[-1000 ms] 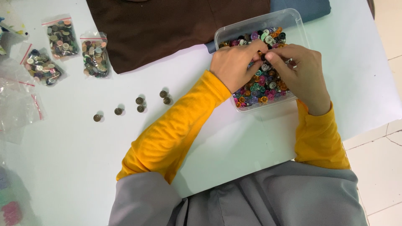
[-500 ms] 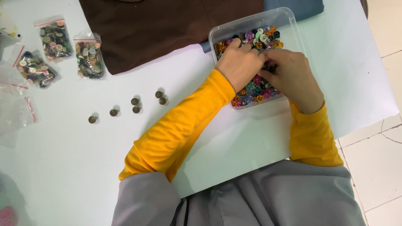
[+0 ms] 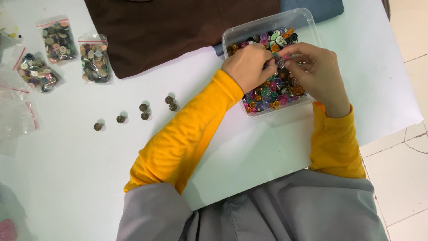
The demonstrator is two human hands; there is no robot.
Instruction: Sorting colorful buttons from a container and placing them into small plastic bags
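A clear plastic box (image 3: 307, 20) filled with small buttons in many colours (image 3: 272, 91) stands on the white table (image 3: 80, 178). Both my hands are inside it, in yellow sleeves. My left hand (image 3: 247, 67) rests knuckles-up on the buttons with its fingers curled down; its fingertips are hidden. My right hand (image 3: 312, 71) is beside it, thumb and forefinger pinched on a small button where the two hands meet.
A brown cloth (image 3: 178, 27) lies behind the box, with a blue-grey cloth (image 3: 323, 6) at the far right. Several bronze buttons (image 3: 143, 108) sit in a loose row at mid-left. Zip bags of buttons (image 3: 94, 58) lie far left. The table's right edge (image 3: 414, 118) meets tiled floor.
Both hands stay in the box and shift slightly among the buttons, fingertips now meeting nearer its far side. The bronze buttons have not moved.
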